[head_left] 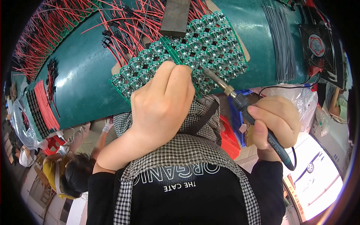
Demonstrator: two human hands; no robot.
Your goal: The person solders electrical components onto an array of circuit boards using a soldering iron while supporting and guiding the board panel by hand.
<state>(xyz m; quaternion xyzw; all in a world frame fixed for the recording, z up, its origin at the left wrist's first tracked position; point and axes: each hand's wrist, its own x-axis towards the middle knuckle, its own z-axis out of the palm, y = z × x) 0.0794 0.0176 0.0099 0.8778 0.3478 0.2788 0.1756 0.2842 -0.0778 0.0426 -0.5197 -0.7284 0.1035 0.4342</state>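
Note:
My right hand (279,122) grips a soldering iron (242,103) by its dark handle. The iron's tip points up and left, at the panel of round green circuit boards (213,45); whether it touches a joint is too small to tell. My left hand (163,99) is closed over the panel's near edge, thumb and fingertips hidden beneath the knuckles, so what they pinch does not show. A dark metal block (175,17) rests across the panel's far part. Behind the panel lies a tangle of red and black wires (131,28) with black connectors.
On the green mat (86,93) lie grey wires (279,45) at right and red wires (45,105) beside more boards (34,108) at left. A black fan (318,45) stands far right. Another person (62,174) sits lower left. A blue crate (235,120) and red stool (228,140) are below the table.

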